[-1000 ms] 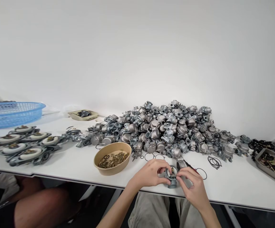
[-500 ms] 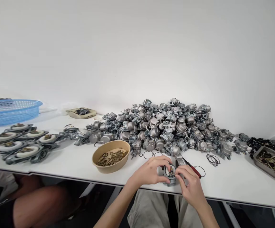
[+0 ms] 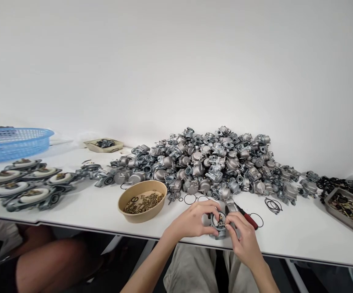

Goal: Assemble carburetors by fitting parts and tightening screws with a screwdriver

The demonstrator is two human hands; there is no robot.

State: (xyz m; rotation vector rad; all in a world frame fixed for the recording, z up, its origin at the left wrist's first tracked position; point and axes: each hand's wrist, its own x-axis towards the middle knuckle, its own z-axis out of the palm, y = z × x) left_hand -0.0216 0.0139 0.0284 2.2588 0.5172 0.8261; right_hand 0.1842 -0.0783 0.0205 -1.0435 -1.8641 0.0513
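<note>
Near the table's front edge stands an opened carburetor (image 3: 220,235), its round bowl side facing up, with a white float ring and brass parts inside. My left hand (image 3: 194,219) grips it from the left, thumb in front and fingers behind. My right hand (image 3: 244,235) is at its right rim, thumb and forefinger pinched together. Whatever lies between those fingertips is too small to make out. Just behind my right hand lies a tool with a red and black handle (image 3: 250,219), partly covered, and beside it a black rubber ring (image 3: 260,220).
A large heap of carburetors (image 3: 207,162) fills the back. Left of my hands stands a tan bowl (image 3: 126,213) of small brass parts. Farther left are several opened carburetors (image 3: 34,195) and a blue basket (image 3: 14,146). A metal tray (image 3: 344,217) is at right. Another person's leg (image 3: 51,264) shows below.
Both hands stay at the carburetor in nearly the same place. My right fingertips have shifted very slightly at its rim.
</note>
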